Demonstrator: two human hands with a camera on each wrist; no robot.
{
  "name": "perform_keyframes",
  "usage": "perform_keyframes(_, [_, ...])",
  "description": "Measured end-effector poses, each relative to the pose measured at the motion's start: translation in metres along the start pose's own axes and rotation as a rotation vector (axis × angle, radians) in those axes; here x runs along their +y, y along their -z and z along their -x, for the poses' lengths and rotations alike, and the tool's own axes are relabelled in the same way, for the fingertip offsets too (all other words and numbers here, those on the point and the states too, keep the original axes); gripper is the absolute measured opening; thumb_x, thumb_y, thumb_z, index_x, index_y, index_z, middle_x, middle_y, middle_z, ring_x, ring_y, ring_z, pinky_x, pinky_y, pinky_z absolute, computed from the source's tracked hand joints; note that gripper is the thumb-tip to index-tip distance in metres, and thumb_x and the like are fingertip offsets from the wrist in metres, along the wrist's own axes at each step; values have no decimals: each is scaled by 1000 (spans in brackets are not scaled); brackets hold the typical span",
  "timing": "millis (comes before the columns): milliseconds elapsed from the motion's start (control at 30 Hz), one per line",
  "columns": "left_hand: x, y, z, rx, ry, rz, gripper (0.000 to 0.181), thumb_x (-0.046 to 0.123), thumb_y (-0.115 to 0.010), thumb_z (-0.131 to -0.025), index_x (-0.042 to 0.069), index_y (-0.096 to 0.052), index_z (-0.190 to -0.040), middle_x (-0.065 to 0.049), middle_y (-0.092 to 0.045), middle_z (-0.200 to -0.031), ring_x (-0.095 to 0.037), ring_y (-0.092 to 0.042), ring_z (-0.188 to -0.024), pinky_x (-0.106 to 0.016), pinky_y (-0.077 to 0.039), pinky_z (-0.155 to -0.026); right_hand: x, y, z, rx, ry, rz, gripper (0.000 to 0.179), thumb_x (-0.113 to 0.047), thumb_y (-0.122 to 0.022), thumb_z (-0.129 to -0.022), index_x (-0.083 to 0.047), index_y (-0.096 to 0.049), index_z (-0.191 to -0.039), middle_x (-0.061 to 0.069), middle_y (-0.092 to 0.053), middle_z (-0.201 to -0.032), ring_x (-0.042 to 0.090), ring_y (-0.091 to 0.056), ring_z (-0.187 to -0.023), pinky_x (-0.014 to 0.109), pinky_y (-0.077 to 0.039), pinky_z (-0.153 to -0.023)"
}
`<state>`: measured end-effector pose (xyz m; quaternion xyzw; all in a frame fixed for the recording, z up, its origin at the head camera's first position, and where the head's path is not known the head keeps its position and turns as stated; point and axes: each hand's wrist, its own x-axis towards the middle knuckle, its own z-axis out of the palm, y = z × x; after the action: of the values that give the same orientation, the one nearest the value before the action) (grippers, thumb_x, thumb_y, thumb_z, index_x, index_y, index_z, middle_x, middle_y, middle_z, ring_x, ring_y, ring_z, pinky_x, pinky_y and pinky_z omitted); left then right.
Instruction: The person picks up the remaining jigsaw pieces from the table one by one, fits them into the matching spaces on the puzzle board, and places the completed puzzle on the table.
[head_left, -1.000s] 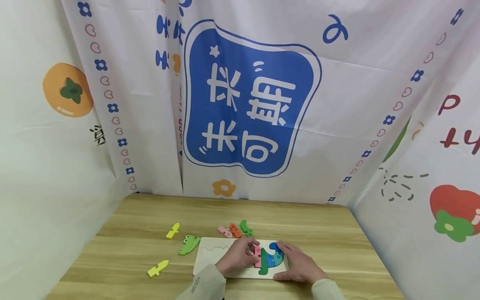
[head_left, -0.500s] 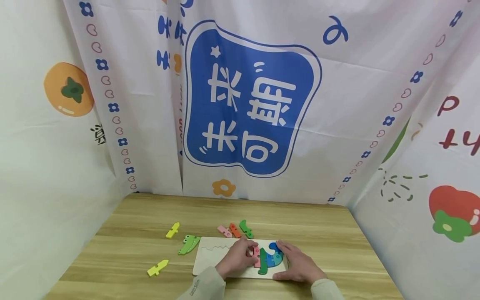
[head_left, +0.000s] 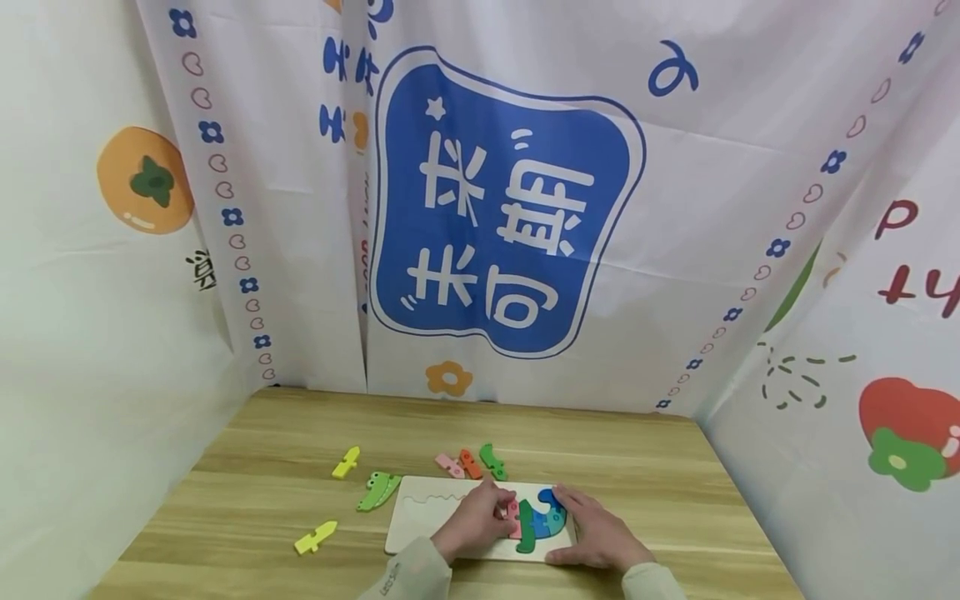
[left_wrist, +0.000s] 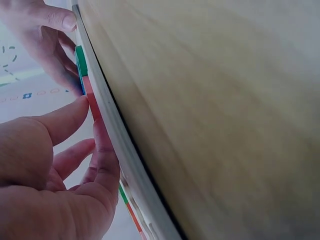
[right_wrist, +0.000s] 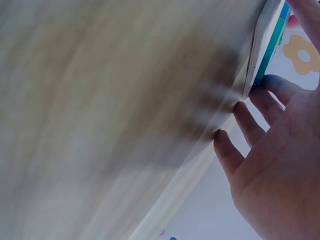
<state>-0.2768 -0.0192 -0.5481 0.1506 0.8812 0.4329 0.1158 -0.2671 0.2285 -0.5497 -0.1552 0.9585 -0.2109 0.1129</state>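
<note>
Item: pink puzzle piece (head_left: 513,515), at the middle of the puzzle board (head_left: 420,525), butted against the assembled green-and-blue section (head_left: 542,521) at its 3 o'clock. Its long axis runs roughly 12 to 6 in the head view.

My left hand (head_left: 476,523): fingers curled, thumb and fingertips pinching the pink piece from its 9 o'clock side; the piece lies at the hand's 2 o'clock. In the left wrist view the thumb (left_wrist: 60,120) presses the piece's pink edge (left_wrist: 92,102) against the board. This is the nearer hand.

My right hand (head_left: 596,529): fingers fairly straight, resting flat on the board's 3 o'clock end, fingertips touching the blue part of the assembled section; holds nothing.

Loose on the desk (head_left: 637,458):
- green crocodile-head piece (head_left: 377,489), at the board's 10 o'clock
- yellow piece (head_left: 346,461), further toward 10 o'clock
- second yellow piece (head_left: 316,537), at 9 o'clock
- pink, orange and green pieces (head_left: 471,462) in a row, at 12 o'clock
</note>
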Motion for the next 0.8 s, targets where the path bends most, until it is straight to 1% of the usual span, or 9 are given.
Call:
perform_keyframes(100, [-2, 3, 1, -18, -9, 11, 51, 13, -81, -90, 5, -66, -138, -4, -58, -102, -15, -54, -85, -31, -49, -74, -1, 1, 0, -4, -9, -9, 110, -65, -85, -73, -13, -40, -159, 13, -40, -164, 45, -39, -148, 70, -38, -113])
perform_keyframes(233, [-4, 11, 5, -44, -61, 7, 53, 13, -81, -90, 6, -64, -139, -5, -63, -108, -14, -58, -87, -30, -54, -77, -3, 2, 1, -12, -20, -13, 110, -65, -86, -73, -13, -41, -159, 14, -40, -164, 46, -39, -147, 71, -37, -112])
perform_keyframes(333, [-5, 20, 11, -46, -120, -27, 53, 13, -82, -89, 6, -63, -139, -6, -65, -112, -15, -61, -90, -28, -56, -77, -3, 3, 1, -13, -21, -8, 110, -65, -85, -73, -12, -41, -159, 14, -40, -164, 46, -39, -147, 71, -36, -113])
perform_keyframes(400, [-8, 27, 16, -40, -144, -75, 54, 16, -82, -89, 8, -62, -139, -7, -66, -116, -17, -63, -94, -29, -56, -80, -4, 3, 1, -13, -23, -8, 110, -65, -85, -73, -12, -41, -159, 14, -40, -164, 46, -39, -147, 70, -36, -114])
perform_keyframes(467, [-12, 34, 20, -35, -152, -145, 57, 22, -83, -89, 11, -62, -141, -8, -65, -124, -21, -64, -103, -35, -58, -87, -4, 2, 1, -13, -23, -8, 110, -64, -85, -73, -12, -41, -159, 14, -40, -164, 45, -39, -147, 70, -36, -114])
perform_keyframes(533, [-18, 42, 25, -33, -153, -213, 63, 27, -85, -87, 13, -60, -143, -10, -63, -135, -28, -63, -118, -45, -56, -98, -4, 2, 1, -14, -24, -11, 110, -64, -86, -73, -12, -41, -159, 14, -40, -164, 45, -39, -147, 70, -36, -114])
perform_keyframes(633, [-30, 54, 32, -36, -153, -274, 73, 35, -87, -84, 15, -56, -148, -12, -56, -149, -37, -52, -137, -59, -45, -112, -3, 2, 0, -13, -23, -9, 110, -63, -86, -73, -12, -41, -159, 14, -40, -164, 45, -39, -147, 69, -36, -115])
perform_keyframes(700, [-40, 62, 36, -35, -166, -293, 81, 38, -88, -81, 15, -53, -150, -14, -51, -155, -42, -44, -144, -65, -38, -115, -2, 1, 0, -10, -24, -7, 110, -64, -86, -73, -12, -41, -159, 14, -39, -164, 45, -39, -147, 69, -37, -115])
perform_keyframes(800, [-52, 72, 41, -40, -179, -309, 90, 41, -90, -77, 13, -50, -153, -17, -48, -158, -46, -42, -145, -70, -34, -115, -1, 0, -1, -10, -27, -2, 110, -64, -86, -73, -14, -41, -159, 13, -39, -165, 44, -39, -148, 68, -37, -115])
